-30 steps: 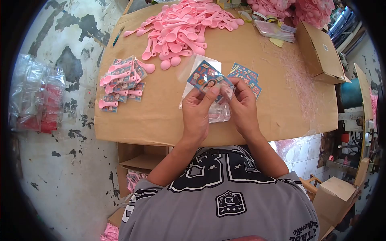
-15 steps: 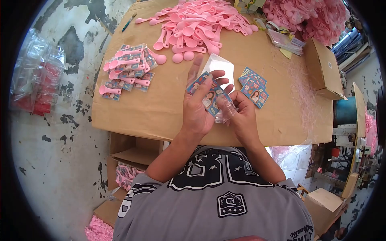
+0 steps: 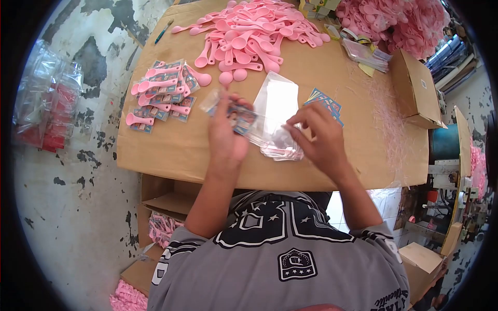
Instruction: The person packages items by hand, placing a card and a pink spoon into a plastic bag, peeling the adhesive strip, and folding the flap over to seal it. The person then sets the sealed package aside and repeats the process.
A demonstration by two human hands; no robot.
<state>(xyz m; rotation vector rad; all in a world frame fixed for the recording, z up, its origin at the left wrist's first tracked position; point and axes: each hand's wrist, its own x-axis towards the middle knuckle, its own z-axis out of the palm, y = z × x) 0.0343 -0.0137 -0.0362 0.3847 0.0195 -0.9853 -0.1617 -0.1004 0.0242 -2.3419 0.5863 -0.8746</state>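
My left hand (image 3: pixel 226 132) grips a printed blue card (image 3: pixel 241 120) inside a clear plastic bag (image 3: pixel 211 99), fingers closed around it. The clear film stretches from the card toward my right hand (image 3: pixel 322 137), whose thumb and forefinger pinch together at its end. Below lies a stack of clear plastic bags (image 3: pixel 281 96), partly covered by the held film. A fanned pile of blue cards (image 3: pixel 324 101) sits just beyond my right hand, which hides part of it. To the left, bagged cards with pink measuring spoons (image 3: pixel 161 84) are heaped together.
A large heap of loose pink spoons (image 3: pixel 249 31) covers the table's far side. A pen (image 3: pixel 164 32) lies at the far left. Pink bundles (image 3: pixel 394 23), tape rolls (image 3: pixel 364 40) and a cardboard box (image 3: pixel 415 90) stand to the right.
My left hand has moved left with the card, which is now in clear film. My right hand has shifted right and up, away from the card, and now covers part of the card pile.
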